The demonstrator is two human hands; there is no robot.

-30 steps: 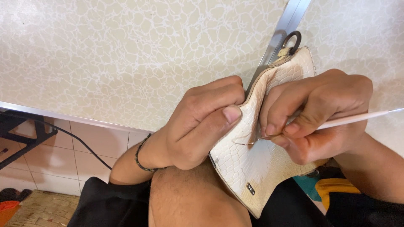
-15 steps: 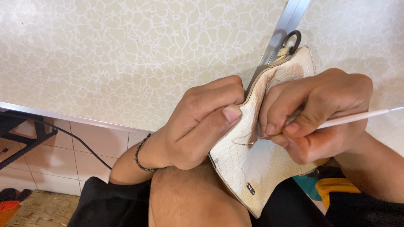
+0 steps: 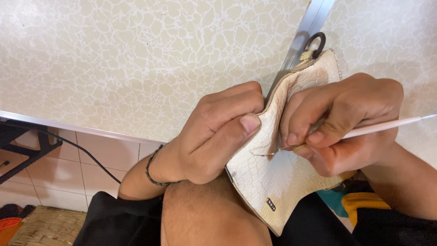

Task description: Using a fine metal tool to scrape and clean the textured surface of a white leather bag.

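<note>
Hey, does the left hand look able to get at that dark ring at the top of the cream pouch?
Probably yes. The left hand grips the cream pouch just below the dark ring, with nothing between them, but it would have to release its grip.

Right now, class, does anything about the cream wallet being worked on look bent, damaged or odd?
Yes: the cream wallet is bowed along its upper edge, pinched by the left hand. The right hand holds a thin white tool with a hooked metal tip against it. No tear visible.

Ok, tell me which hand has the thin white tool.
The right hand: it pinches the thin white tool, metal tip on the cream wallet. The left hand only pinches the wallet's edge.
</note>
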